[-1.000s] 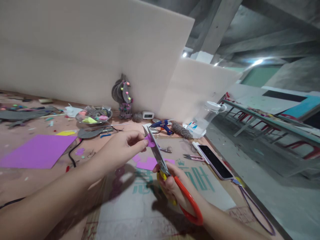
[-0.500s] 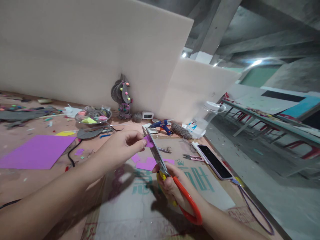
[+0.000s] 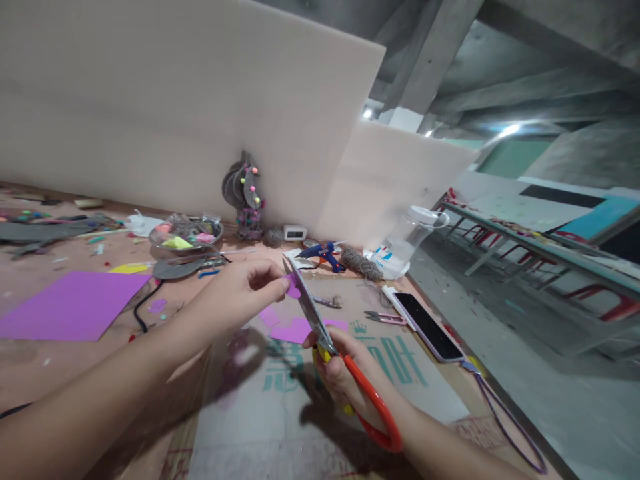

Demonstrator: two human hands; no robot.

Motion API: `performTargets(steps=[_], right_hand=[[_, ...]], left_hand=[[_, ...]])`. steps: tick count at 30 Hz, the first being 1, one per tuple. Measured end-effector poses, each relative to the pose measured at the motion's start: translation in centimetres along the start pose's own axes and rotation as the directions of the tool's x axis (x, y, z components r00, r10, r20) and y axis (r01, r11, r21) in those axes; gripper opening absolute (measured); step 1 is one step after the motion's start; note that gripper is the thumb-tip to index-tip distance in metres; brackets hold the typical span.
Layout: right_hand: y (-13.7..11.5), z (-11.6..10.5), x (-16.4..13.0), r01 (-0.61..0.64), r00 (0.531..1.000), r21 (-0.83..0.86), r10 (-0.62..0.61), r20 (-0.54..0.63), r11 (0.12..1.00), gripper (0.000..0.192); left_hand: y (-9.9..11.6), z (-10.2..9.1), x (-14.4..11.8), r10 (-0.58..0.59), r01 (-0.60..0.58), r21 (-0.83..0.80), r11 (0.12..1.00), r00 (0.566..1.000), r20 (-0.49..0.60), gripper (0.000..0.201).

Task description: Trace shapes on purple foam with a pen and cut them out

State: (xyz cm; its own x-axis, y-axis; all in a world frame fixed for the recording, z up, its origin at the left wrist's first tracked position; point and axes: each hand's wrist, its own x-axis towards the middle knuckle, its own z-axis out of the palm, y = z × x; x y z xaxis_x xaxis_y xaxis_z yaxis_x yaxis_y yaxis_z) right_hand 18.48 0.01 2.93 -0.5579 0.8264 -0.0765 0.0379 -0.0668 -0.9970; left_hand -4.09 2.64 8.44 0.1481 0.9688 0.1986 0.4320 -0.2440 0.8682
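Note:
My left hand [image 3: 240,293] pinches a small purple foam piece [image 3: 293,289] between thumb and fingers above the table. My right hand [image 3: 345,373] grips orange-and-yellow-handled scissors [image 3: 345,363]; their long grey blades point up and left and meet the purple piece at its right edge. Purple foam scraps [image 3: 297,328] lie on the printed cardboard sheet [image 3: 280,413] just under the blades.
A large purple foam sheet [image 3: 70,305] lies at left. A bowl of coloured bits [image 3: 186,236], a blue glue gun [image 3: 323,252], twine [image 3: 361,263], small snips [image 3: 383,317] and a phone [image 3: 425,327] with a cable sit around. White foam boards [image 3: 200,113] stand behind; the table edge runs at right.
Hands, scissors and purple piece hold nearly the same pose; they have shifted slightly left and down in view as the camera moved.

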Motion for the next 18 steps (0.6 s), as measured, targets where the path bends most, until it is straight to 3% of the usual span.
performTargets(steps=[18], right_hand=[[0.95,-0.23,0.20,-0.009,1.000,0.052,0.009,0.011,0.999,0.067]], left_hand=[[-0.60,0.11,0.22,0.022,-0.023,-0.040,0.999,0.999,-0.027,0.027]])
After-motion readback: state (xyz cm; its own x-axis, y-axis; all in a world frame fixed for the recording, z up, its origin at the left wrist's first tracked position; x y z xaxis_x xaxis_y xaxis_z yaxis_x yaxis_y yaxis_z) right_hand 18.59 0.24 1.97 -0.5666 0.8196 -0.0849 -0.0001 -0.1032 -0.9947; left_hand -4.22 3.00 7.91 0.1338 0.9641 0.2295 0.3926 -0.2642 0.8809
